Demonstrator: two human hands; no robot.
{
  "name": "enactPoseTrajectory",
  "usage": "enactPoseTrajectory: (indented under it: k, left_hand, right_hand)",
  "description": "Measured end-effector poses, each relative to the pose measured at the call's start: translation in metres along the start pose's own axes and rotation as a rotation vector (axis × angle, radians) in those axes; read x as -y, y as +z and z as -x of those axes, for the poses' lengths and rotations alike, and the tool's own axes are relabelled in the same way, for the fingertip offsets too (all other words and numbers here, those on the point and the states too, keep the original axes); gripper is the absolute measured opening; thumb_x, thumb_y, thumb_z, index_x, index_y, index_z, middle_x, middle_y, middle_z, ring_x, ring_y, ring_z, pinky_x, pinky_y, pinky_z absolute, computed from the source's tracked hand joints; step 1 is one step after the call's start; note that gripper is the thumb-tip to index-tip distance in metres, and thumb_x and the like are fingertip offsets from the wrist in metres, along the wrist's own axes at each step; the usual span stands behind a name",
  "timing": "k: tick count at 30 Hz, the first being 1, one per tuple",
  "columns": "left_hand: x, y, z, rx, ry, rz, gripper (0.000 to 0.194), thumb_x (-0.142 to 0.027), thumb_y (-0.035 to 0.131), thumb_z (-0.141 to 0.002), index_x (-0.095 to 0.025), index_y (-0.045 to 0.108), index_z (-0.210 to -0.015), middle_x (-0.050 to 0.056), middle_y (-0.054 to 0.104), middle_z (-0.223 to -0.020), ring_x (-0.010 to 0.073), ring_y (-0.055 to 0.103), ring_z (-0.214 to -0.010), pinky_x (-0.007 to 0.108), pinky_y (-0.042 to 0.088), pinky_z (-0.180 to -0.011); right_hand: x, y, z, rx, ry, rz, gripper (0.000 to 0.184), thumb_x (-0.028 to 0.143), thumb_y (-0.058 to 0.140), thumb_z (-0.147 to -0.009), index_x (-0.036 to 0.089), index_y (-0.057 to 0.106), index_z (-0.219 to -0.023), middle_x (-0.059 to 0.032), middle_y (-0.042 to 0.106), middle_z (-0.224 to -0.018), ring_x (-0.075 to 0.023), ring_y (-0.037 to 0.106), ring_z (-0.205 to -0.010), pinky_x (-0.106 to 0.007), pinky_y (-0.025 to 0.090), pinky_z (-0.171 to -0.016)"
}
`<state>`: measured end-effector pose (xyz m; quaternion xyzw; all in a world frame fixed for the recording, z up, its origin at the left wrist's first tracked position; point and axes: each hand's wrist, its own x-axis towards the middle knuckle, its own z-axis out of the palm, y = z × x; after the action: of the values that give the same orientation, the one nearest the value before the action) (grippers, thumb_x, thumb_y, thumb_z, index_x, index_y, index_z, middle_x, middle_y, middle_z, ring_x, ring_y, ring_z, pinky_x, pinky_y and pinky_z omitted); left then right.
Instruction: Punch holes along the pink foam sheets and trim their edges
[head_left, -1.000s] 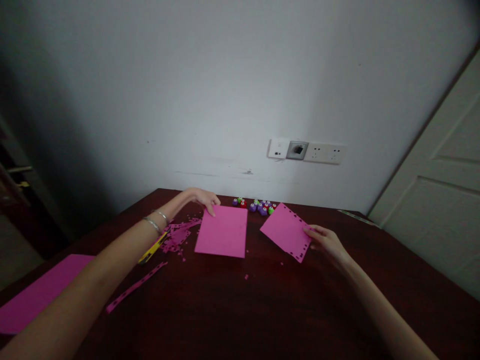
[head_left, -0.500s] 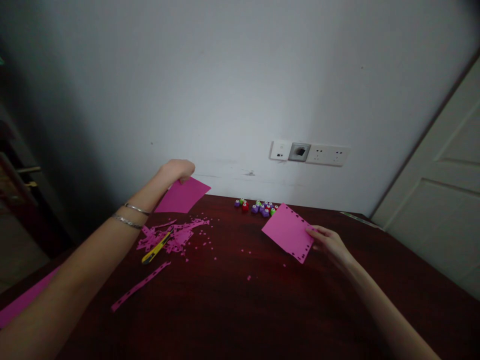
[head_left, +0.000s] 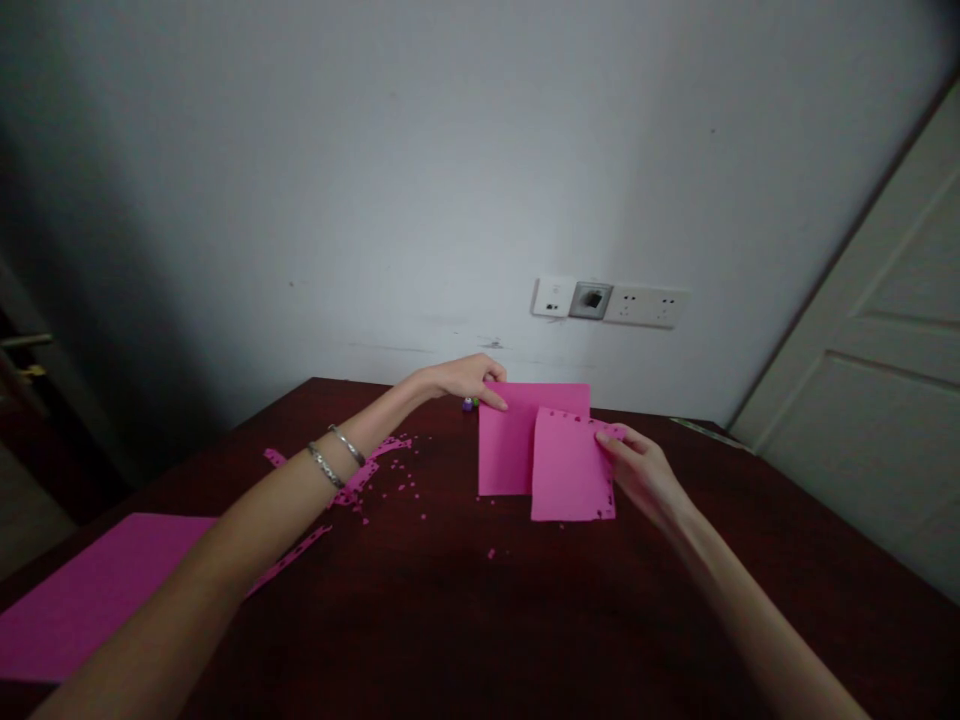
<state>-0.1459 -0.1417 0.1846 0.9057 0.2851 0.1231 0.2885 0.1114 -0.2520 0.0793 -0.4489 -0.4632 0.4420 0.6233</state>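
Over the back of the dark table, my left hand [head_left: 476,380] pinches the top left corner of a plain pink sheet of paper [head_left: 504,450]. My right hand [head_left: 637,465] grips the right edge of a smaller pink sheet with punched holes [head_left: 571,465], its holes running along the top and right edges. The punched sheet overlaps the front of the plain one, covering its lower right part. Both sheets are upright, facing me. Behind my left hand a few small purple and green figures [head_left: 468,404] peek out; the others are hidden by the paper.
Pink paper scraps [head_left: 360,485] and tiny punched bits lie left of centre, partly behind my left arm. A punched strip [head_left: 292,560] and a large pink sheet [head_left: 112,590] are at the left. A ruler-like strip [head_left: 712,433] lies back right, below the wall sockets [head_left: 646,305].
My left hand has carried the plain sheet rightward, from above the scraps to behind the punched sheet. The punched sheet has turned more upright in my right hand. The yellow cutter is now hidden.
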Motion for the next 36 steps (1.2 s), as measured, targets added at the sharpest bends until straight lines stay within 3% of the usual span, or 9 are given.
enactPoseTrajectory:
  k: [7,9,12,14,17,19,22,28,36]
  left_hand:
    - [-0.001,0.053,-0.028,-0.122,0.0,0.316,0.026,-0.036,0.062,-0.071,-0.012,0.057,-0.08,0.004,0.059,-0.075,0.0105,0.05,-0.068,0.025,0.038,-0.063]
    - [-0.006,0.075,-0.025,-0.236,0.011,0.374,0.031,-0.04,0.046,-0.083,-0.011,0.057,-0.091,0.007,0.061,-0.083,0.012,0.053,-0.073,0.026,0.041,-0.067]
    - [-0.017,0.126,-0.004,-0.478,-0.021,0.187,0.044,-0.038,0.024,-0.091,-0.01,0.057,-0.091,0.012,0.061,-0.085,0.0154,0.055,-0.077,0.032,0.043,-0.073]
    - [-0.024,0.167,0.017,-0.33,0.156,0.045,0.039,-0.038,0.03,-0.09,-0.012,0.058,-0.096,0.013,0.062,-0.095,0.0185,0.055,-0.089,0.034,0.043,-0.082]
    - [-0.03,0.218,0.042,0.112,0.511,-0.138,0.055,-0.046,0.041,-0.085,-0.012,0.042,-0.128,0.014,0.04,-0.136,0.0251,0.033,-0.127,0.038,0.029,-0.103]
    - [-0.028,0.234,0.047,0.246,0.511,-0.18,0.066,-0.05,0.035,-0.087,-0.009,0.024,-0.138,0.013,0.021,-0.146,0.0244,0.015,-0.135,0.037,0.021,-0.109]
    - [-0.015,0.232,0.042,0.268,0.402,-0.21,0.068,-0.052,0.026,-0.089,-0.01,0.015,-0.141,0.011,0.011,-0.148,0.0222,0.007,-0.136,0.037,0.014,-0.111]
    - [0.042,0.193,0.035,0.147,0.168,-0.34,0.061,-0.051,0.019,-0.09,-0.018,0.015,-0.142,0.006,0.012,-0.148,0.0207,0.007,-0.136,0.041,0.009,-0.111]
    - [0.142,0.136,0.074,-0.12,-0.295,-0.57,0.059,-0.045,0.014,-0.092,-0.011,0.025,-0.139,0.011,0.019,-0.146,0.0202,0.016,-0.135,0.036,0.016,-0.109]
  right_hand:
    - [-0.012,-0.027,-0.002,-0.122,0.029,0.058,0.039,0.04,0.079,-0.051,0.021,0.05,-0.069,0.0039,0.058,-0.058,-0.0102,0.051,-0.047,-0.021,0.04,-0.043]
    - [-0.012,-0.043,-0.005,-0.176,0.022,0.035,0.041,0.038,0.081,-0.049,0.021,0.051,-0.07,0.0037,0.059,-0.059,-0.0108,0.053,-0.047,-0.021,0.042,-0.042]
    - [-0.01,-0.069,-0.01,-0.287,-0.015,-0.004,0.04,0.034,0.082,-0.047,0.02,0.053,-0.069,0.0046,0.058,-0.058,-0.0097,0.053,-0.046,-0.019,0.041,-0.039]
    - [-0.008,-0.083,-0.013,-0.341,-0.038,-0.042,0.039,0.031,0.083,-0.046,0.021,0.054,-0.07,0.0057,0.058,-0.057,-0.0088,0.053,-0.047,-0.018,0.042,-0.04]
    - [-0.009,-0.093,-0.014,-0.362,-0.054,-0.049,0.038,0.031,0.082,-0.047,0.021,0.055,-0.07,0.0059,0.058,-0.056,-0.0095,0.053,-0.046,-0.019,0.043,-0.04]
    - [-0.012,-0.092,-0.014,-0.358,-0.051,-0.041,0.037,0.032,0.082,-0.047,0.021,0.055,-0.07,0.0053,0.058,-0.056,-0.0105,0.054,-0.046,-0.021,0.043,-0.04]
    - [-0.015,-0.084,-0.011,-0.344,-0.025,-0.048,0.037,0.031,0.082,-0.047,0.021,0.054,-0.069,0.0054,0.058,-0.056,-0.0101,0.054,-0.047,-0.02,0.043,-0.04]
    - [-0.012,-0.067,-0.007,-0.298,0.039,-0.067,0.035,0.028,0.082,-0.048,0.021,0.054,-0.067,0.0067,0.056,-0.054,-0.0081,0.051,-0.045,-0.017,0.041,-0.039]
    - [-0.018,-0.055,0.001,-0.265,0.116,-0.073,0.034,0.027,0.082,-0.05,0.021,0.054,-0.068,0.0066,0.055,-0.056,-0.0077,0.05,-0.047,-0.016,0.041,-0.04]
